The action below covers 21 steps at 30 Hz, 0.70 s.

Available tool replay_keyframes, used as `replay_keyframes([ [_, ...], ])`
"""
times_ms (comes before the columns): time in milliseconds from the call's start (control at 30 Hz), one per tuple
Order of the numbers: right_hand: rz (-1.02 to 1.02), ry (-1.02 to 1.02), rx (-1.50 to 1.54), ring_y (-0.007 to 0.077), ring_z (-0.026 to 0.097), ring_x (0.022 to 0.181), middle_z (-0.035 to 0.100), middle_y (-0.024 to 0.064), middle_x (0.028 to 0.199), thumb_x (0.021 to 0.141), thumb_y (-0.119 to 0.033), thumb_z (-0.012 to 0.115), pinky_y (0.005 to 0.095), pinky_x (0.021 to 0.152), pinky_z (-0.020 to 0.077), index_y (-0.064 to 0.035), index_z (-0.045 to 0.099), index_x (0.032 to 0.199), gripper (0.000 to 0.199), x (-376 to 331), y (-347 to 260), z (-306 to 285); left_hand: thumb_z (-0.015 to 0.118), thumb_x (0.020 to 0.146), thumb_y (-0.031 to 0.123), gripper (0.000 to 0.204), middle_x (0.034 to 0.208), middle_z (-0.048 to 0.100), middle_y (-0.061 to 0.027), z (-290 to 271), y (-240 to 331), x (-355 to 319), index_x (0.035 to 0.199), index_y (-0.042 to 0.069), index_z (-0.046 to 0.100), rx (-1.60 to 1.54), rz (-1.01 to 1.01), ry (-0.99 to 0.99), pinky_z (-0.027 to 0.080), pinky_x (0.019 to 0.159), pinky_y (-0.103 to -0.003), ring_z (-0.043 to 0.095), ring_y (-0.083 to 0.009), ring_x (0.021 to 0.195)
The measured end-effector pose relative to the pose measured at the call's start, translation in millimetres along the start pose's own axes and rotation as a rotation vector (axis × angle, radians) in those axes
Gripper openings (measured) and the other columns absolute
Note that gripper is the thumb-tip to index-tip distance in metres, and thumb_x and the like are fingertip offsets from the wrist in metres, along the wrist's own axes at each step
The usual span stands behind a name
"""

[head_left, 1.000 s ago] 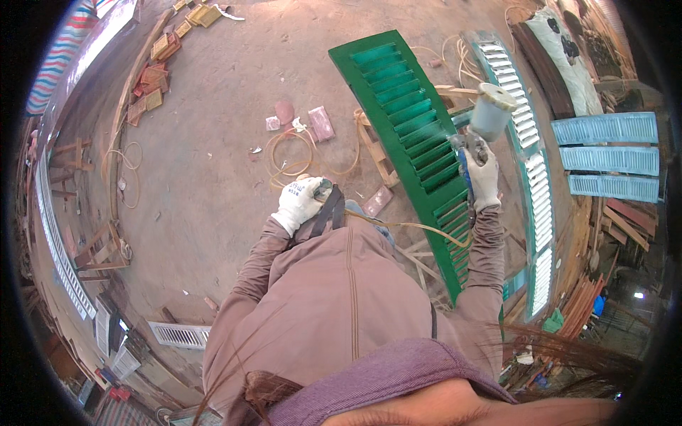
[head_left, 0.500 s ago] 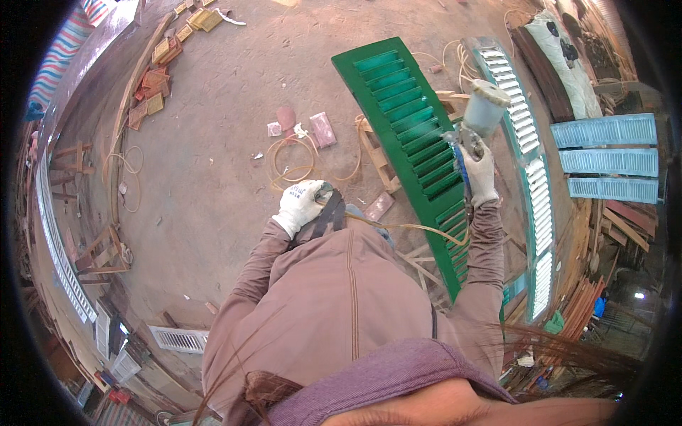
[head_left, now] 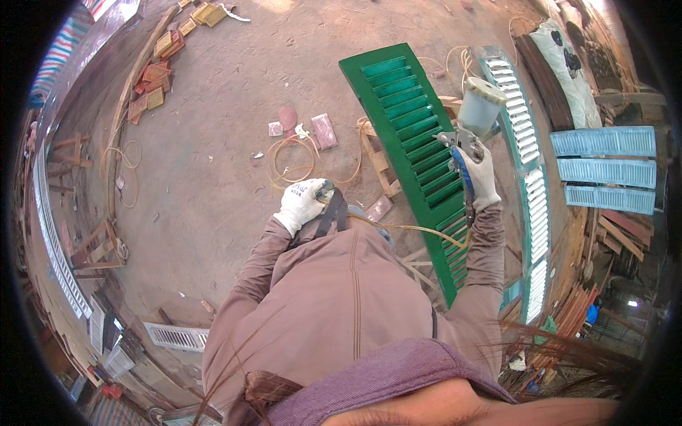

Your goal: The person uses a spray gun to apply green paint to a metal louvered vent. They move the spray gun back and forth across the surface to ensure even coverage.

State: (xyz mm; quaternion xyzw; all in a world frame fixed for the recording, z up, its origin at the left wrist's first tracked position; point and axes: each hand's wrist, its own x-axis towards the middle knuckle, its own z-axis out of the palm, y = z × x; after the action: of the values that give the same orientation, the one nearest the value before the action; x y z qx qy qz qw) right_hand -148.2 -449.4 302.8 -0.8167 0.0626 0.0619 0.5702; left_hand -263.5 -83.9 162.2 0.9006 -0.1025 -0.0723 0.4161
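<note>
My right hand (head_left: 480,174), in a white glove, is wrapped round a paint spray gun (head_left: 462,138) with a pale cup (head_left: 482,106) on top. The nozzle points left, over the slats of a dark green louvred shutter (head_left: 380,96). That shutter is propped at a slant on a wooden stand (head_left: 380,160). My left hand (head_left: 302,201), also gloved in white, is closed at my waist around a yellowish air hose (head_left: 412,227). From there the hose runs across my front to the gun's handle. The left fingertips are partly hidden.
A second louvred shutter (head_left: 533,184), white-slatted with a green frame, stands to the right. Beyond it lie light blue shutters (head_left: 607,172). Coiled hose (head_left: 312,153) and a pink block (head_left: 324,131) lie on the floor ahead. Small orange and yellow pieces (head_left: 155,78) line the far left.
The spray gun has shifted slightly left, its nozzle now further over the green slats. My left hand keeps its place on the hose. The whole view has tilted a little.
</note>
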Motion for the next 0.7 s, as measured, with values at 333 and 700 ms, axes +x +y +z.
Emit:
replay_keyframes([
  [333,-0.322,0.354,-0.446,0.0197,0.068,0.097,0.071,0.0098,0.110,0.089,-0.013,0.066,0.0336,0.086,0.0526,-0.0043,0.063,0.125,0.036,42,10,-31,0.072,0.078,0.026,0.027,0.092,0.069,-0.0101,-3,-13,-5,0.102,0.012,0.067,-0.014,-0.036,-0.001,0.052,0.073,-0.039,0.067,-0.0311,0.086],
  [700,0.057,-0.024,-0.049,0.0073,0.060,0.061,0.066,0.0023,0.088,0.089,-0.012,0.071,0.0208,0.054,0.0481,-0.0007,0.062,0.118,0.033,52,-27,12,0.075,0.075,0.028,0.033,0.091,0.069,-0.0094,-11,-10,8,0.102,0.012,0.067,-0.017,-0.018,-0.051,0.052,0.074,-0.039,0.067,-0.0307,0.087],
])
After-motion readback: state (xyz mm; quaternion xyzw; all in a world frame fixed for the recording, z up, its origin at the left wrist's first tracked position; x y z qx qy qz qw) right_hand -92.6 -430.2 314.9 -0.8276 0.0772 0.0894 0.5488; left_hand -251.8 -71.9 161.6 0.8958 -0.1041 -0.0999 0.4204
